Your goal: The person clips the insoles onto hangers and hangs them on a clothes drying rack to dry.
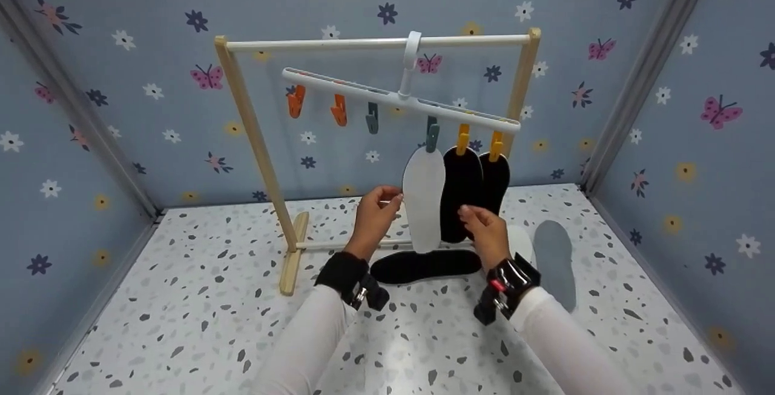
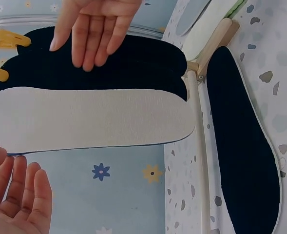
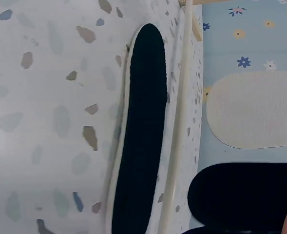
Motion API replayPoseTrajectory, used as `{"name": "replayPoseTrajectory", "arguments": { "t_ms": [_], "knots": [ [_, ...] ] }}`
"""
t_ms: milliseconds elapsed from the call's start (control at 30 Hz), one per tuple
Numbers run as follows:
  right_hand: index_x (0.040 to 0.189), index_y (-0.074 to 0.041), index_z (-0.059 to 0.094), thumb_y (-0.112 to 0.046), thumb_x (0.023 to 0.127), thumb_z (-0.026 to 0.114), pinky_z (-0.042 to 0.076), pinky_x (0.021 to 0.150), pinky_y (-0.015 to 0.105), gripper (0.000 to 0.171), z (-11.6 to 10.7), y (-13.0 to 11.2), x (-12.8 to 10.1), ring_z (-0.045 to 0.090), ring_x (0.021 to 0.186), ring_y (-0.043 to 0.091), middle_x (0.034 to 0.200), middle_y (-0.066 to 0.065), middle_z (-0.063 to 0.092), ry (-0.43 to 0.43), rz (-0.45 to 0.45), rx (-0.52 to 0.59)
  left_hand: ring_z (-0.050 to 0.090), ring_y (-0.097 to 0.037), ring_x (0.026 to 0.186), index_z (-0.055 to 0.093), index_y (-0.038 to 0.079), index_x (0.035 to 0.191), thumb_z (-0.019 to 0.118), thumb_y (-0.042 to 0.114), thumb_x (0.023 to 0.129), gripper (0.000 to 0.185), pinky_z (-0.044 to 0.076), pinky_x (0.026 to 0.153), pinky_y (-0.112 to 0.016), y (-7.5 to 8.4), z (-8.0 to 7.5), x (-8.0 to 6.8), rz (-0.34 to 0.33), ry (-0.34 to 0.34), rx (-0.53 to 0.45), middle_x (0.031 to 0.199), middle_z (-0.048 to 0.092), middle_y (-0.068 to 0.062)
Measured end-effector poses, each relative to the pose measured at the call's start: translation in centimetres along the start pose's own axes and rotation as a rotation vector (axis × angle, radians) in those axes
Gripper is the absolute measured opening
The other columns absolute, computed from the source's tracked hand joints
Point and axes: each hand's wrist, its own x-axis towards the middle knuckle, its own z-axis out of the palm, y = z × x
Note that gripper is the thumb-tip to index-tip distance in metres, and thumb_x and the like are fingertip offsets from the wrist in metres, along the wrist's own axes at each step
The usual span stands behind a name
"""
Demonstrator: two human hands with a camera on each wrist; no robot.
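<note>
**Insoles going up on the little drying rack**

So the wooden rack (image 1: pixel 254 134) is standing on the speckled bench (image 1: pixel 181 322), and a white clip hanger (image 1: pixel 399 99) is hanging tilted from its top bar, lower on the right end. Three insoles are dangling from the clips on that lower end: a white insole (image 1: pixel 424 198) on the teal clip (image 1: pixel 432 138), and next to it on the right two black insoles (image 1: pixel 469 192) on the yellow clips (image 1: pixel 478 139).

The left hand (image 1: pixel 375 213) is sitting right at the left edge of the white insole, fingers relaxed and mostly straight, fingertips just about touching the edge, not gripping anything. The right hand (image 1: pixel 484 231) is hovering in front of the black insoles, fingers loosely extended too; in the left wrist view it's open-palmed over the dark ones, holding nothing.

Under the hanging ones, another black insole (image 1: pixel 427 265) is lying flat on the bench, just in front of the rack's bottom rail. To the right of the rack, a grey insole (image 1: pixel 554 262) is lying on the bench as well, with a white one peeking out beside it.
</note>
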Motion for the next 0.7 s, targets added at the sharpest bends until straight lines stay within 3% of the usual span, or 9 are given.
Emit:
{"name": "replayPoseTrajectory", "arguments": {
  "t_ms": [167, 367, 533, 700],
  "knots": [
    [0.109, 0.007, 0.064, -0.023, 0.092, 0.062, 0.047, 0.088, 0.032, 0.035, -1.3, 0.7, -0.4, 0.058, 0.096, 0.02, 0.104, 0.014, 0.066, 0.021, 0.012, -0.015, 0.058, -0.015, 0.08, 0.064, 0.002, 0.109, 0.057, 0.011, 0.093, 0.019, 0.048, 0.069, -0.024, 0.1, -0.8, -0.2, -0.009, 0.002, 0.039, 0.104, 0.063, -0.013],
    [0.101, 0.012, 0.063, -0.017, 0.092, 0.061, 0.051, 0.084, 0.036, 0.03, -3.0, 1.5, -1.1, 0.063, 0.081, 0.012, 0.094, 0.015, 0.068, 0.056, -0.002, -0.083, 0.058, -0.015, 0.081, 0.063, 0.004, 0.11, 0.057, 0.011, 0.094, 0.019, 0.048, 0.071, -0.026, 0.5, -2.9, -0.9, -0.009, 0.013, 0.073, 0.105, 0.062, -0.012],
    [0.095, 0.007, 0.059, -0.011, 0.093, 0.057, 0.052, 0.073, 0.025, 0.019, -5.4, 2.0, -1.4, 0.061, 0.071, 0.003, 0.087, 0.009, 0.067, 0.097, 0.023, -0.123, 0.058, -0.017, 0.084, 0.063, 0.005, 0.111, 0.057, 0.013, 0.094, 0.02, 0.047, 0.072, -0.027, 0.6, -4.7, -1.7, 0.017, 0.011, 0.083, 0.106, 0.062, -0.009],
    [0.103, 0.006, 0.056, -0.016, 0.094, 0.056, 0.05, 0.068, 0.017, 0.024, -8.7, 2.2, -1.0, 0.06, 0.07, 0.003, 0.081, -0.004, 0.063, 0.161, 0.113, -0.137, 0.058, -0.02, 0.085, 0.064, 0.005, 0.108, 0.058, 0.012, 0.093, 0.018, 0.046, 0.072, -0.028, 0.5, -6.1, -2.5, 0.065, 0.028, 0.141, 0.104, 0.064, -0.011]
  ]
}}
